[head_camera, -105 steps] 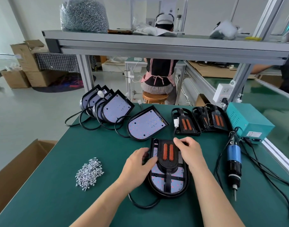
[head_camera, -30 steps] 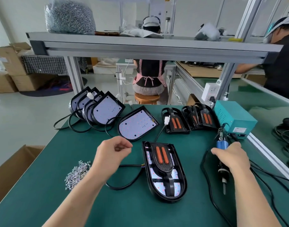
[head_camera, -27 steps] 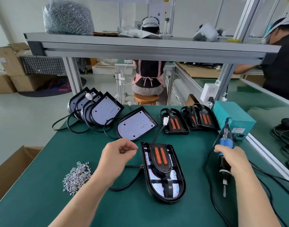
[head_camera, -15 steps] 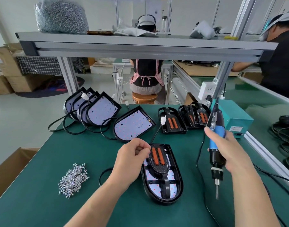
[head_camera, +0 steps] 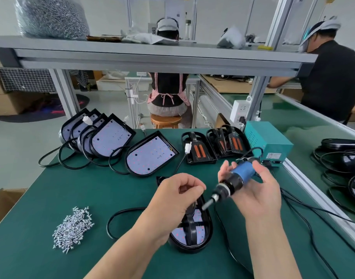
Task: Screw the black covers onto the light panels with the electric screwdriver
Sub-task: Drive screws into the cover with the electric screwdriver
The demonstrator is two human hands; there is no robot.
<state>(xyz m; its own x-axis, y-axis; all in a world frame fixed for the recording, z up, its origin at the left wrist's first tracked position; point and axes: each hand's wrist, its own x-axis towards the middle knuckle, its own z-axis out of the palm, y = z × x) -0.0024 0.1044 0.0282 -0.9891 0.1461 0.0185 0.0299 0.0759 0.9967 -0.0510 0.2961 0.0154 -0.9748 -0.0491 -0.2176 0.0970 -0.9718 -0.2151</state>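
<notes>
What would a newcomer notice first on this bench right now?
The blue electric screwdriver stands out at centre, held slanted in the right hand. Its bit points down toward the curled left hand, above the near light panel with its black cover. Next come the loose screw pile at front left and the uncovered panels leaning at the far left.

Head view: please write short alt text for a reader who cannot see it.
A person's right hand holds a blue electric screwdriver, its bit pointing at the curled fingers of the left hand, above a light panel with a black cover on a green table. Loose screws lie to the left.
</notes>
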